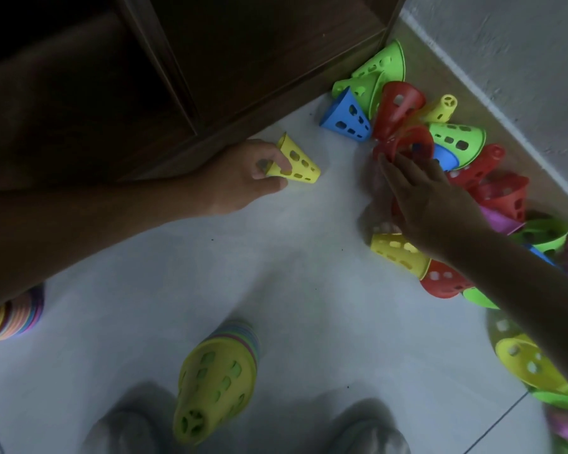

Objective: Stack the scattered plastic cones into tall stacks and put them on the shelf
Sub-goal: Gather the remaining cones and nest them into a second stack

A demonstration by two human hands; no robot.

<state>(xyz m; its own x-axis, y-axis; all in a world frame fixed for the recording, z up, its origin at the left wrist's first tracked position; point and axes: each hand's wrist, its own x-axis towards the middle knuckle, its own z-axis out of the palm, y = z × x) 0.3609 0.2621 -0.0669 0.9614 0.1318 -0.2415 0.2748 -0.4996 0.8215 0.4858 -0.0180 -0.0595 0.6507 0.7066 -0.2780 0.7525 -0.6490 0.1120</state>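
Note:
My left hand pinches the rim of a yellow cone lying on its side on the pale floor. My right hand reaches into a heap of scattered cones and its fingertips touch the rim of a red cone; whether it grips it is blurred. Green, blue, red and yellow cones lie around it. A tall stack topped by a yellow cone stands between my knees. Another multicoloured stack sits at the left edge.
A dark wooden shelf unit fills the upper left. A wall and its skirting run diagonally at the right, with more cones heaped along it. My knees are at the bottom.

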